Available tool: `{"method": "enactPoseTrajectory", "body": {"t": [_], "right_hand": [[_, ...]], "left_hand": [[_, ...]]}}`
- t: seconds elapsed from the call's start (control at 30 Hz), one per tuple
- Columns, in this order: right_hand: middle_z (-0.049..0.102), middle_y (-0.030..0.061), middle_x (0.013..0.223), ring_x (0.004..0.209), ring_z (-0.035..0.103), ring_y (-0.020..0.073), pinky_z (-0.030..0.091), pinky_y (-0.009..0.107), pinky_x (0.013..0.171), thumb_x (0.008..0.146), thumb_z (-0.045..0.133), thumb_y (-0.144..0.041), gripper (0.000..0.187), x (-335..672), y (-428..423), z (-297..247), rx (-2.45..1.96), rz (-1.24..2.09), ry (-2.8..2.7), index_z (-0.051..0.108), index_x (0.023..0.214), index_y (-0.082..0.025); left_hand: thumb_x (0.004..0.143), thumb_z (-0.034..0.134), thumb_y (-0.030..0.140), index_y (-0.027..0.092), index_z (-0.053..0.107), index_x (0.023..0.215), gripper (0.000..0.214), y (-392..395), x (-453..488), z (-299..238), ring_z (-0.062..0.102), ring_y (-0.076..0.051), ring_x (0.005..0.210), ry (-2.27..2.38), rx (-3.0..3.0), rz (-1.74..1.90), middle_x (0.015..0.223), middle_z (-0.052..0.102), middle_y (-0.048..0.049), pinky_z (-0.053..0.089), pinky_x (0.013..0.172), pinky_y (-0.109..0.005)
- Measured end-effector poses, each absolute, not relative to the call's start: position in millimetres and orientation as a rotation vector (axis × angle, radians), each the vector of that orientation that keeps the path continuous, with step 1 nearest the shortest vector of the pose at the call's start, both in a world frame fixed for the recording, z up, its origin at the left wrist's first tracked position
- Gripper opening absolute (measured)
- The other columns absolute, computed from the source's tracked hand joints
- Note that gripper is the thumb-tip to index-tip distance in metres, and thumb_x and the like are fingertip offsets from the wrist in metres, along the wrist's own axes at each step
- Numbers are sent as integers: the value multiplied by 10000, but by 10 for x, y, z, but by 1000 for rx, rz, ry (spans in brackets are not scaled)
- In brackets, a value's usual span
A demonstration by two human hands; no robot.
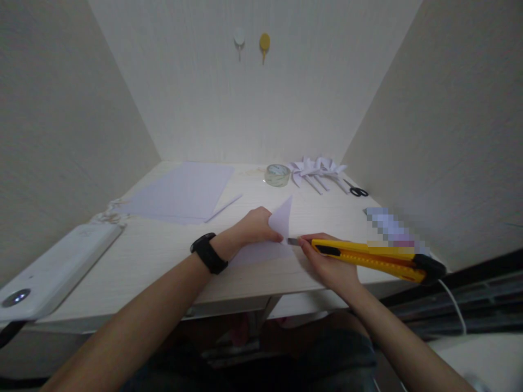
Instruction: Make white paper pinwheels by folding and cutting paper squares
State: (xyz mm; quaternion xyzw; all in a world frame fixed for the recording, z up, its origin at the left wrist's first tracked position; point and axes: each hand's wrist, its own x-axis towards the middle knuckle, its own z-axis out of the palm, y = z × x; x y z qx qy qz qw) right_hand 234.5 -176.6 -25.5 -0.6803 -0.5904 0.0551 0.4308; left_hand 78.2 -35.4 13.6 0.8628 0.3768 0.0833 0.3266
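My left hand (258, 225), with a black watch on its wrist, is closed on a sheet of white paper (281, 216). One corner of the sheet stands up above my fingers, and another part lies flat on the table below the hand. In my right hand (330, 265) is a yellow utility knife (368, 257) with black ends. Its blade points left, close to the paper at my left thumb; I cannot tell whether it touches. My right fingers pinch the knife near the blade end, and its handle reaches out to the right.
Paper sheets (183, 190) and a thin paper stick (223, 208) lie on the left of the table (163, 256). At the back are a tape roll (277, 175), several paper pinwheels (316, 171) and black scissors (358, 191). A white device (61, 267) stands at the left edge.
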Motion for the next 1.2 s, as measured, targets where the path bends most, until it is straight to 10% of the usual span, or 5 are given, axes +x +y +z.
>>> {"method": "enactPoseTrajectory", "body": {"t": [1.2], "right_hand": [[757,42,751,729,718,238,549,369,741,863,558,-426,290,2303,-1788,-256,-1722,-139,-1535,737,760,-223]], "left_hand": [[557,782,291,116,740,737,254,-339,783,62,587,-184,665,965,2133,289,676,671,-43,399,574,-258]]}}
